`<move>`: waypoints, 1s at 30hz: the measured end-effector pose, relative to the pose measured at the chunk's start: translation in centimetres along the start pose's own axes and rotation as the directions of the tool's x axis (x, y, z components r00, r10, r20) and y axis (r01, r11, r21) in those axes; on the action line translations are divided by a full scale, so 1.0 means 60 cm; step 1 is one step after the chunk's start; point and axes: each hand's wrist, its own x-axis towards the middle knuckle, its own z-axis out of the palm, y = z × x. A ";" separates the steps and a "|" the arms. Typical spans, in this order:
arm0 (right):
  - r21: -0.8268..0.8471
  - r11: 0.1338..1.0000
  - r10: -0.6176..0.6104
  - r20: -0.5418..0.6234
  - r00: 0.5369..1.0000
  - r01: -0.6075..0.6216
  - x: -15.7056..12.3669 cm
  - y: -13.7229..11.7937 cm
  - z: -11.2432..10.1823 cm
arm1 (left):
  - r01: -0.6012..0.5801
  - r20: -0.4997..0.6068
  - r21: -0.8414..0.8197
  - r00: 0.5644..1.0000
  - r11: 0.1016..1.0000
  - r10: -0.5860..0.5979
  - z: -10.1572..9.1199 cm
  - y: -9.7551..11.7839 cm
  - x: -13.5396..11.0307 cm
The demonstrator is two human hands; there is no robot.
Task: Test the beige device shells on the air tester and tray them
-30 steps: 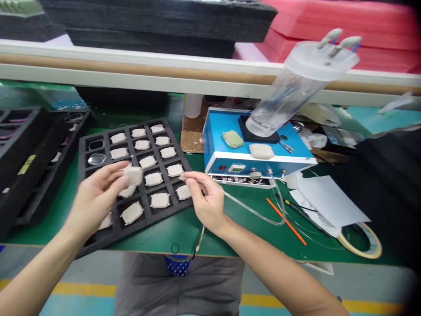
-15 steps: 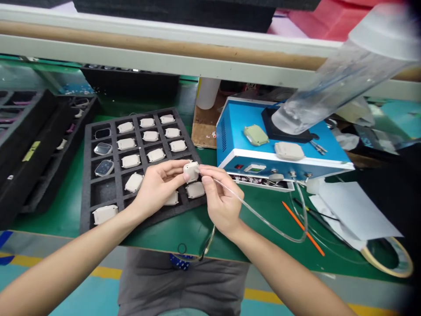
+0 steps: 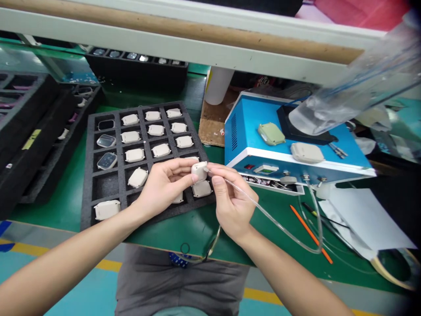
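Green bench [image 3: 197, 228]. Left: stacked black trays [image 3: 29, 131]. Centre: black foam tray [image 3: 88, 184] w/ square pockets, most holding pale cases [image 3: 134, 155]. Far side: another black tray [image 3: 138, 72] & a white cylinder [image 3: 219, 85]. Right of centre: cardboard sheet [image 3: 212, 125] just beside a blue box [image 3: 250, 118]. Near right: orange pen [image 3: 311, 235], clear tube [image 3: 289, 235], white paper [image 3: 371, 219], tape ring [image 3: 388, 274].

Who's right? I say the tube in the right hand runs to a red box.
Wrong colour. In the head view, the tube in the right hand runs to a blue box; the left hand holds the case.
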 end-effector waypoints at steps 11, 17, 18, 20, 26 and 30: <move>0.000 1.000 -0.002 0.019 1.000 0.002 0.000 0.000 -0.001 | -0.001 -0.006 -0.012 1.000 1.000 0.001 0.000 0.002 -0.002; 0.011 1.000 0.000 0.024 1.000 0.000 -0.001 -0.001 -0.001 | 0.000 -0.019 0.020 1.000 1.000 0.000 0.001 0.003 -0.004; 0.014 1.000 0.003 0.026 1.000 -0.003 -0.001 -0.001 -0.001 | 0.002 -0.020 0.030 1.000 1.000 -0.001 0.001 0.004 -0.004; 0.018 1.000 0.009 0.028 1.000 -0.010 -0.001 -0.002 -0.001 | 0.009 -0.023 0.049 1.000 0.999 -0.008 0.001 0.005 -0.003; 0.006 1.000 0.018 0.034 0.999 -0.019 -0.001 -0.001 -0.001 | 0.009 -0.028 0.079 1.000 0.997 -0.007 0.001 0.007 -0.002; 0.008 1.000 0.000 0.025 1.000 0.000 0.002 -0.002 0.000 | 0.012 -0.026 0.079 1.000 0.997 -0.010 0.002 0.011 -0.001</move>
